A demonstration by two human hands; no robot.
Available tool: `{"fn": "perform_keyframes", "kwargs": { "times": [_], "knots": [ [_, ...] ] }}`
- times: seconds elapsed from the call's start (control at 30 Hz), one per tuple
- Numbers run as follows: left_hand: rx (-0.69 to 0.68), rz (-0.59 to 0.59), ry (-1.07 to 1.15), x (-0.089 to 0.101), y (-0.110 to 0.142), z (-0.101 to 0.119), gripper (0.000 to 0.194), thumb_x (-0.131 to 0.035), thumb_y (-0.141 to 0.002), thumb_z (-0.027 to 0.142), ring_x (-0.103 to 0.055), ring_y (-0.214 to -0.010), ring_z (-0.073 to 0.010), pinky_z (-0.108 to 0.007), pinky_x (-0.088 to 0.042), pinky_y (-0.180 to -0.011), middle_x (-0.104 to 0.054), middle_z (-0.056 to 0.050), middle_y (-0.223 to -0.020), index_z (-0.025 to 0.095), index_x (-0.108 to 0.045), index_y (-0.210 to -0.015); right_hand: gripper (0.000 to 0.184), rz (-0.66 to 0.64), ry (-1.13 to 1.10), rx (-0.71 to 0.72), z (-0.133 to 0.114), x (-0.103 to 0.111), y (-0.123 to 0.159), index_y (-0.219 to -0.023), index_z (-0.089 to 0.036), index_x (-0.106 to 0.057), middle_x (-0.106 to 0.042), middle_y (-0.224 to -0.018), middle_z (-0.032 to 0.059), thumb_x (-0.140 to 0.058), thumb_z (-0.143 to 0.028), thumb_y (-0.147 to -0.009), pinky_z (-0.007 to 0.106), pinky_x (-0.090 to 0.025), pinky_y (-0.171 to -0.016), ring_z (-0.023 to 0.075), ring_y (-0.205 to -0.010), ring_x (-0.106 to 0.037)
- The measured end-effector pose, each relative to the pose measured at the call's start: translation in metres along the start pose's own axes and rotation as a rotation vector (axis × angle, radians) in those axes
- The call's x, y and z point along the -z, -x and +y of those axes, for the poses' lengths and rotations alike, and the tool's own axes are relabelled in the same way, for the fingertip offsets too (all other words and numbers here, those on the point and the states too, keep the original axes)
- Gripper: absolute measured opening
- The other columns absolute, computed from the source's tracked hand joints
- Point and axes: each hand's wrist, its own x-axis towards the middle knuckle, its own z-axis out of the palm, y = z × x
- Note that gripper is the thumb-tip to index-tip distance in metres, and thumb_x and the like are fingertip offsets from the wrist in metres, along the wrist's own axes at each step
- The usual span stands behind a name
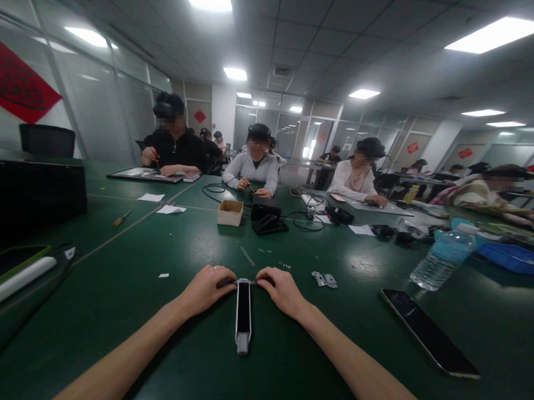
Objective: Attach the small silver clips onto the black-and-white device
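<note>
Hands, left hand (207,289) and right hand (282,290), pinch the slim device (243,314); cardboard box (230,212) contents unseen.

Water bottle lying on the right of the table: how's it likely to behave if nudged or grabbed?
The water bottle lies on its side on the flat green table, so a sideways nudge would probably roll it. Its clear thin-looking plastic wall likely dents under a firm squeeze. It seems to hold water, so it may feel fairly heavy and shift as the water sloshes.

Between the hands lies a silver-edged black device (243,314) on the dark green table (155,336); a black phone (427,332) lies to their right.
</note>
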Motion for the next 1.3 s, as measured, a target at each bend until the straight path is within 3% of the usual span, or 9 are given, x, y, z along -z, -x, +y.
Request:
{"fn": "perform_keyframes", "kwargs": {
  "times": [0.77, 1.3],
  "knots": [
    [-0.001, -0.006, -0.005, 0.0008, -0.0004, 0.0004, 0.022, -0.053, -0.088, 0.036, -0.060, -0.073, -0.0163, -0.028, -0.043, -0.070, -0.068, -0.002, -0.086, 0.021, -0.067, -0.095, 0.011, -0.018, -0.049, 0.009, -0.0047, 0.0020, 0.0023, -0.091, -0.016, -0.066, -0.068, -0.088, 0.0028, -0.062, -0.014, -0.082, 0.026, -0.050, -0.072, 0.0138, -0.078, -0.060],
    [-0.012, -0.002, -0.003, -0.0012, -0.0005, -0.0019, 0.022, -0.052, -0.088, 0.036, -0.060, -0.074, -0.0166, -0.028, -0.044, -0.070, -0.069, -0.003, -0.087, 0.021, -0.067, -0.094, 0.014, 0.029, 0.023, 0.104, 0.0021, -0.0033, 0.0021, -0.097, -0.019, -0.066, -0.067, -0.095, 0.0039, -0.063, -0.017, -0.083, 0.031, -0.049, -0.082, 0.0167, -0.089, -0.060]
  ]
}}
